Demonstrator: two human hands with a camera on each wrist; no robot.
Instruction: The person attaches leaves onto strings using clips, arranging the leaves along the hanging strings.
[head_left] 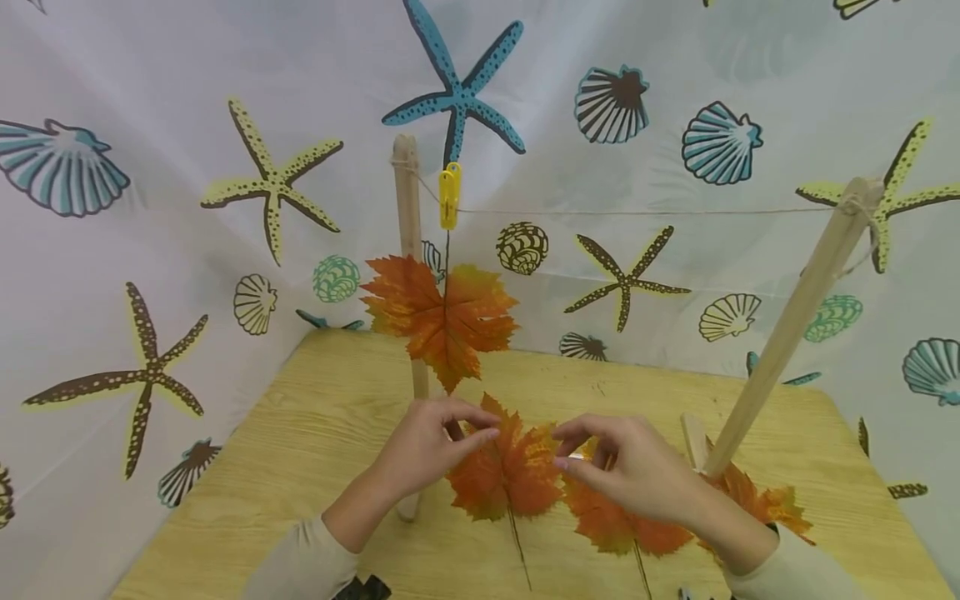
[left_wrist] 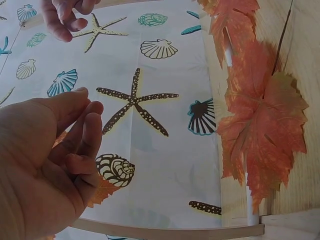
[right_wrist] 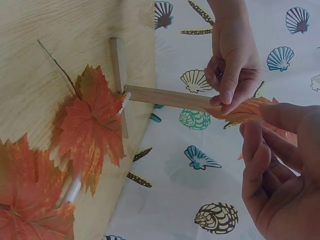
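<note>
While both hands are raised over the table (head_left: 300, 467), the middle leaf (head_left: 525, 483) lies below and between them, at the lower centre of the frame. Its long axis runs from a tip near the left fingertips down to a thin stem, which points to the lower edge, a little to the right. The left hand (head_left: 431, 437) seems the nearer one; in the head view it overlaps the leaf's upper left side. Its thumb and index finger are brought close, but I see nothing pinched. The right hand (head_left: 633, 462) has bent fingers with a gap to the thumb — it also appears to hold nothing — and partly covers a second leaf (head_left: 607, 525). A third leaf (head_left: 772, 504) is at the lower right, beyond the right forearm.

Above the left hand, a hanging leaf (head_left: 450, 321) has its stem upward in a yellow clothespin (head_left: 448, 200), near the left end of a string (head_left: 600, 212) between the left post (head_left: 408, 208) and the right post (head_left: 795, 325). I find no container; only this clothespin holds something.
</note>
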